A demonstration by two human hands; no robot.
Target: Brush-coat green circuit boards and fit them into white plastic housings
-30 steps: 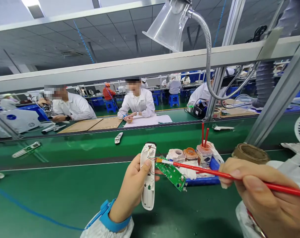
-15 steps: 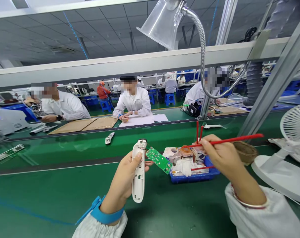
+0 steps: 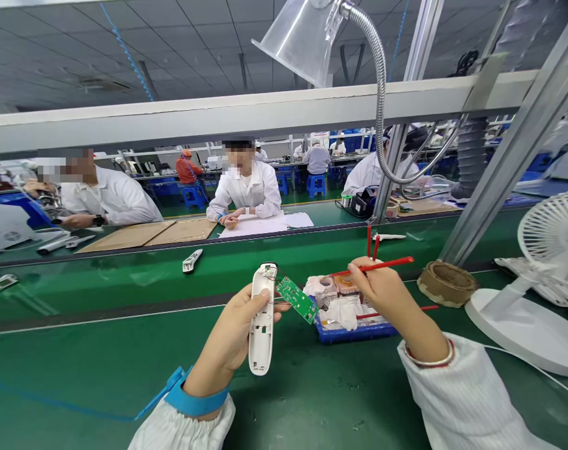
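My left hand is closed around a long white plastic housing half, held upright with its hollow inside facing me. A green circuit board hangs by thin wires from the housing, tilted down to the right. My right hand pinches a thin red-handled brush above a blue tray; its bristle end is not clear. Inside the tray are a crumpled white cloth, small tubs and another red-handled brush. Two red sticks stand upright behind my right hand.
A white fan and a brown tape roll stand at the right. Beyond the bench edge, a green conveyor carries white plastic parts. A clear lamp-like hood hangs overhead. Co-workers in white sit across.
My right hand has moved left with the brush, closer to the tray's left part. The white parts on the conveyor have shifted left. My left hand keeps its hold on the housing.
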